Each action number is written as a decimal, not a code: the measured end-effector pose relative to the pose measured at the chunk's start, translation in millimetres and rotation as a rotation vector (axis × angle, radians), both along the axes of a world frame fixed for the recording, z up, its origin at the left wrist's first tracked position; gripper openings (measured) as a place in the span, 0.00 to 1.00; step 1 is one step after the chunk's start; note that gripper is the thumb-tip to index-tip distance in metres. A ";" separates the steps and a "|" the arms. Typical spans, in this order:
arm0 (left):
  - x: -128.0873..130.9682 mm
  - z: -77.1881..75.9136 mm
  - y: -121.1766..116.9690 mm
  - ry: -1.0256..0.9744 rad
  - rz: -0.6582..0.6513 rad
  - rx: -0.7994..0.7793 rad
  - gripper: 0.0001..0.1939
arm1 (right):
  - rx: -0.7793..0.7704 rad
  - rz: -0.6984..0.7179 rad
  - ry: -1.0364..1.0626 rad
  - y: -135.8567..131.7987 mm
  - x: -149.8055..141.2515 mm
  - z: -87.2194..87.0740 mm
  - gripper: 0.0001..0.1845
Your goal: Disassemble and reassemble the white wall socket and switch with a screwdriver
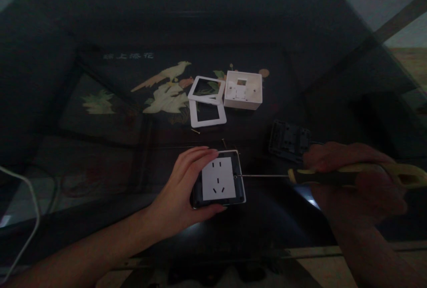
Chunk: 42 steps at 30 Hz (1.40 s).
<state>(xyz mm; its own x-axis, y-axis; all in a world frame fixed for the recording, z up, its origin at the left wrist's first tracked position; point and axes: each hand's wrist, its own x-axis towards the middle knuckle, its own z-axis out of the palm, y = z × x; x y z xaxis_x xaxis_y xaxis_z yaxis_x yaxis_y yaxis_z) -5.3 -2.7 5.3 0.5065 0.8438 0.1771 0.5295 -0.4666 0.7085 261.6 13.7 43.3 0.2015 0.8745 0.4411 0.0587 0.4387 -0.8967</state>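
Note:
A wall socket [218, 190] with a white face, slotted holes and a dark surround sits in a white-edged box near the table's front. My left hand [187, 181] grips it from the left, fingers over the far edge and thumb along the near edge. My right hand [356, 190] is wrapped round the yellow and black handle of a screwdriver [263, 176]. The shaft points left, and its tip meets the right side of the socket's surround, at what looks like a screw hole. Dim light hides the screw itself.
Behind the socket lie two overlapping white frames [208, 123] and an open white mounting box [245, 103]. A dark socket module [289, 139] rests beyond my right hand. Loose screws [195, 131] lie by the frames. A white cable [35, 199] curves at the left of the glossy table [110, 181].

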 end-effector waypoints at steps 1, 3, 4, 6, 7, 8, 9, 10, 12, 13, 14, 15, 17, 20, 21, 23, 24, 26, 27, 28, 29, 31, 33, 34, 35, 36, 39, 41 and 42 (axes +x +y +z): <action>0.1 0.1 0.3 0.000 -0.003 0.006 0.43 | 0.001 0.001 -0.008 -0.1 -0.2 0.2 0.11; 0.0 0.6 0.8 -0.003 -0.005 0.019 0.42 | -0.012 0.019 -0.010 -0.4 -0.6 1.2 0.11; -0.1 1.0 0.9 -0.001 -0.006 0.022 0.41 | -0.020 0.031 -0.006 -0.5 -0.8 1.8 0.11; -0.2 1.9 0.9 0.001 -0.008 0.023 0.41 | -0.024 0.035 -0.008 -0.7 -1.2 3.1 0.11; -0.2 2.2 0.8 0.002 -0.008 0.020 0.41 | -0.026 0.035 -0.007 -0.8 -1.4 3.6 0.11; -0.1 2.3 0.7 0.003 -0.008 0.018 0.41 | -0.035 0.035 -0.009 -0.8 -1.6 3.9 0.10; 0.0 2.3 0.6 0.002 -0.008 0.018 0.40 | -0.040 0.036 -0.011 -0.9 -1.9 4.0 0.10; 0.1 2.2 0.5 0.001 -0.008 0.021 0.40 | -0.046 0.040 -0.013 -1.0 -2.0 4.0 0.10; 0.3 1.6 0.7 0.004 -0.011 0.028 0.39 | -0.044 0.047 -0.019 -1.5 -1.9 3.3 0.10; 0.3 1.4 0.8 0.007 -0.013 0.032 0.39 | -0.038 0.052 -0.021 -2.1 -1.5 2.8 0.10; 0.3 1.2 0.9 0.009 -0.013 0.038 0.39 | -0.032 0.056 -0.022 -2.9 -0.8 2.3 0.11; 0.3 1.1 1.0 0.012 -0.012 0.041 0.39 | -0.027 0.058 -0.022 -4.0 0.3 2.0 0.11; 0.2 1.1 1.1 0.015 -0.009 0.044 0.39 | -0.023 0.072 -0.043 -6.6 3.0 2.2 0.10; 0.1 1.1 0.9 0.012 -0.007 0.053 0.38 | 0.019 0.126 -0.134 -10.5 5.7 6.4 0.07; 0.2 1.0 0.9 0.010 -0.009 0.056 0.38 | 0.033 0.144 -0.171 -11.4 5.5 8.9 0.07; 0.3 0.6 0.9 0.002 -0.015 0.063 0.38 | 0.049 0.148 -0.221 -12.2 3.2 14.7 0.08; 0.3 0.5 1.0 -0.002 -0.017 0.066 0.38 | 0.058 0.141 -0.234 -12.2 1.4 17.5 0.08; 0.5 0.2 1.2 -0.007 -0.020 0.069 0.38 | 0.059 0.109 -0.264 -11.5 -2.5 21.9 0.08; 0.5 0.1 1.4 -0.005 -0.021 0.068 0.38 | 0.064 0.097 -0.276 -11.0 -4.2 23.2 0.08; 0.6 0.1 1.5 -0.001 -0.022 0.067 0.38 | 0.073 0.091 -0.285 -10.5 -5.5 23.9 0.09; 0.6 0.1 1.6 0.002 -0.023 0.069 0.38 | 0.079 0.087 -0.291 -10.1 -6.2 24.1 0.09; 0.8 0.1 1.7 0.002 -0.027 0.073 0.38 | 0.097 0.094 -0.294 -9.6 -6.0 23.5 0.09; 0.9 0.3 1.8 0.001 -0.032 0.074 0.38 | 0.115 0.111 -0.308 -9.5 -4.4 23.7 0.10; 1.1 0.3 1.9 0.005 -0.033 0.068 0.38 | 0.114 0.119 -0.330 -9.4 -3.6 24.7 0.11; 1.2 0.3 2.0 0.010 -0.034 0.062 0.38 | 0.114 0.131 -0.359 -9.0 -2.9 26.4 0.12; 1.3 0.1 2.2 0.012 -0.033 0.059 0.38 | 0.112 0.143 -0.391 -8.2 -2.8 28.9 0.12; 1.5 -0.9 2.4 0.007 -0.021 0.065 0.39 | 0.150 0.209 -0.515 -3.6 -6.1 40.9 0.09; 1.6 -1.7 2.3 0.003 -0.016 0.069 0.39 | 0.181 0.256 -0.609 1.4 -11.9 51.7 0.07; 1.7 -1.9 2.2 0.005 -0.016 0.066 0.39 | 0.178 0.267 -0.654 4.3 -15.7 57.5 0.07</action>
<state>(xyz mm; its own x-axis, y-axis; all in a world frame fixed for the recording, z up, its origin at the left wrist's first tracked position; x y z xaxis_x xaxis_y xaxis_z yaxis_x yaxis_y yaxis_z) -3.7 -0.5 3.4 0.5209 0.8221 0.2297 0.5250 -0.5207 0.6733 245.9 17.9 100.7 -0.3626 0.7605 0.5386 0.4286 0.6493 -0.6283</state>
